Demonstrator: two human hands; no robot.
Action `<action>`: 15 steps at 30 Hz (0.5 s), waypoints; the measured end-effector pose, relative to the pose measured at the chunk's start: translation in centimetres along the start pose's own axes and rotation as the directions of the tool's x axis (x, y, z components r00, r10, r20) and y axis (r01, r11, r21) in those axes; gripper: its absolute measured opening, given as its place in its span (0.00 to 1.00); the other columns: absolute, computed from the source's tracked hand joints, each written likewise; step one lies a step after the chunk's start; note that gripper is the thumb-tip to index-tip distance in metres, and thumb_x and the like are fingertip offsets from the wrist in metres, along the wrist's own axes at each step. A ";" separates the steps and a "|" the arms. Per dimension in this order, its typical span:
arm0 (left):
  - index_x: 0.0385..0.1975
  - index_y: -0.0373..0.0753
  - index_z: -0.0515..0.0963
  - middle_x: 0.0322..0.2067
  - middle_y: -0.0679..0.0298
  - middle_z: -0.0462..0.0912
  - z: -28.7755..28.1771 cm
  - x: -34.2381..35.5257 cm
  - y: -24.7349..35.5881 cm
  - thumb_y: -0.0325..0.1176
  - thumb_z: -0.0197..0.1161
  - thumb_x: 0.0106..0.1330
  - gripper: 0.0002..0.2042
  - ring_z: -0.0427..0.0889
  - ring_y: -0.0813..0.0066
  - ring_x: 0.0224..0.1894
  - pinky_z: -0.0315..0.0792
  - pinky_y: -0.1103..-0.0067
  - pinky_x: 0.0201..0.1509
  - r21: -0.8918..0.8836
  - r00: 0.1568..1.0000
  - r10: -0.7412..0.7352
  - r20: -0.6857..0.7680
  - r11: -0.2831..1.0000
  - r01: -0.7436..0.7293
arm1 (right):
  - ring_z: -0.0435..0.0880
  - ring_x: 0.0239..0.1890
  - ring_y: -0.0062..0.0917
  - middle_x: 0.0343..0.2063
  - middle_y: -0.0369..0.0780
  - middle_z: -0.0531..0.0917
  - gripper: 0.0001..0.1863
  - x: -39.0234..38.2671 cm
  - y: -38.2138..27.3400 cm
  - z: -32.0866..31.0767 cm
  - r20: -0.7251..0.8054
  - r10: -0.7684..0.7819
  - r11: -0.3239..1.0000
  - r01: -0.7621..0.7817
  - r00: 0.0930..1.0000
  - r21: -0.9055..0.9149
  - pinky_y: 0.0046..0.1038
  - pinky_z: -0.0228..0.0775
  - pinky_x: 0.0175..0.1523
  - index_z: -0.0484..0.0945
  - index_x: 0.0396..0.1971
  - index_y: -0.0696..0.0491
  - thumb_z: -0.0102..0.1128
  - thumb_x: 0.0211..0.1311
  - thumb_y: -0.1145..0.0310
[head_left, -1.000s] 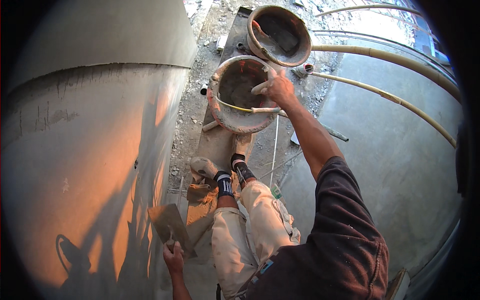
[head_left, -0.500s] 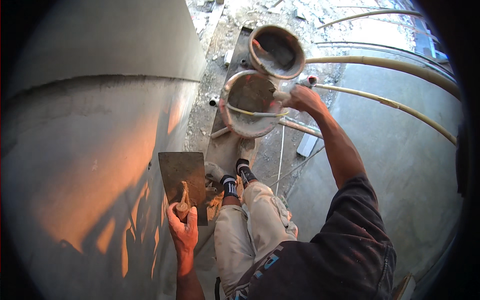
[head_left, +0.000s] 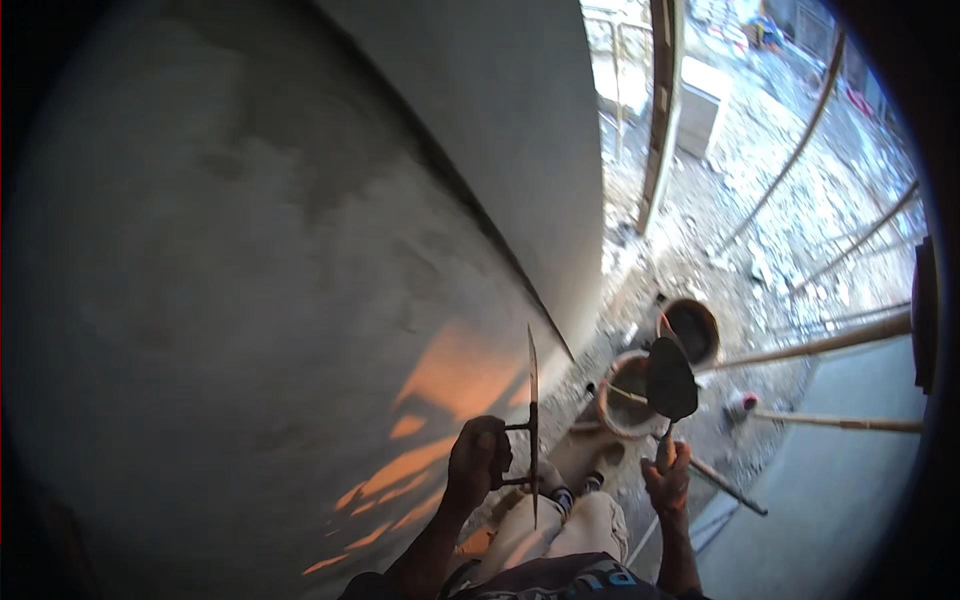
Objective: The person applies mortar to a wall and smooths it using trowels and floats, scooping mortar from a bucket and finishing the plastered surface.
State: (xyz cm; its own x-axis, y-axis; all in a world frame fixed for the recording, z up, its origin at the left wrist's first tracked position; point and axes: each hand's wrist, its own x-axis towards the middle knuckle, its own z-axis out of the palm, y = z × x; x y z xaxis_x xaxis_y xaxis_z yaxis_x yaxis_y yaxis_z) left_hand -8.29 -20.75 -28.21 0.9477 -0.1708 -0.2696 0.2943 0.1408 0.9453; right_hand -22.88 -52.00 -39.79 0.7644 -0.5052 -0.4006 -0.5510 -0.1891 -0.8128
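My left hand [head_left: 476, 462] grips the handle of a plastering trowel [head_left: 533, 390], whose flat blade is seen edge-on and stands upright, beside the grey wall [head_left: 300, 330]. The blade looks apart from the wall. In my right hand [head_left: 667, 478] is a rounded masonry trowel [head_left: 671, 383], held by its handle with the dark blade pointing away from me. From here the blade overlaps a mortar bucket [head_left: 622, 405] with a pale rim. Behind that stands a second round bucket [head_left: 704, 325]. Whether mortar lies on the masonry trowel, I cannot tell.
Long poles [head_left: 820, 345] cross the right side. A pipe end [head_left: 743, 403] sticks up near the buckets. Rubble [head_left: 770, 190] covers the ground beyond, with a pale block [head_left: 703, 105] and an upright post [head_left: 660, 120]. A dark ledge [head_left: 450, 180] runs along the wall.
The view has tilted up toward the wall. My right hand has come back from the bucket and holds the masonry trowel raised. The plastering trowel has turned from face-on to edge-on.
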 end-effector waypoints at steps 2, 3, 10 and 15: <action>0.52 0.38 0.73 0.28 0.67 0.76 -2.2 -2.5 3.8 0.52 0.58 0.74 0.22 0.72 0.82 0.23 0.67 0.81 0.24 -0.051 1.000 0.004 -0.018 0.999 -0.005 | 0.83 0.39 0.36 0.37 0.48 0.82 0.30 -0.5 -3.8 2.8 0.026 -0.106 0.992 0.104 0.994 0.073 0.39 0.75 0.44 0.65 0.50 0.57 0.73 0.52 0.66; 0.52 0.38 0.73 0.26 0.66 0.75 -3.2 -3.7 5.7 0.52 0.59 0.73 0.22 0.72 0.81 0.21 0.66 0.81 0.22 0.009 0.997 0.061 -0.050 0.998 -0.061 | 0.83 0.40 0.36 0.38 0.48 0.82 0.31 -0.8 -7.4 3.8 0.044 -0.129 0.989 0.126 0.991 0.074 0.39 0.75 0.45 0.64 0.50 0.58 0.74 0.52 0.65; 0.50 0.37 0.72 0.25 0.65 0.75 -9.6 -11.0 9.9 0.50 0.58 0.75 0.20 0.72 0.81 0.20 0.65 0.82 0.20 0.248 0.951 0.191 -0.245 0.960 -0.129 | 0.85 0.41 0.45 0.39 0.49 0.82 0.21 -0.6 -24.7 9.0 0.046 -0.720 0.669 0.674 0.693 0.312 0.40 0.76 0.44 0.76 0.51 0.56 0.69 0.60 0.66; 0.49 0.37 0.72 0.23 0.65 0.74 -10.3 -13.5 9.0 0.49 0.55 0.77 0.19 0.72 0.80 0.20 0.66 0.81 0.20 0.324 0.920 0.162 -0.357 0.945 -0.041 | 0.86 0.37 0.47 0.34 0.50 0.84 0.22 3.1 -31.7 12.4 0.049 -0.828 0.527 0.745 0.559 0.409 0.41 0.78 0.41 0.72 0.51 0.54 0.67 0.63 0.59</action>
State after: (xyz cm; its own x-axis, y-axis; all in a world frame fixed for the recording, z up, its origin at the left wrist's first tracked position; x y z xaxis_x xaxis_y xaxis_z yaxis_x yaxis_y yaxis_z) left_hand -17.15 -7.10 -18.01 0.9637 0.2138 -0.1601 0.1992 -0.1760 0.9640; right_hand 1.10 -37.13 -20.47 0.8996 -0.0850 0.4284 0.4160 -0.1321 -0.8997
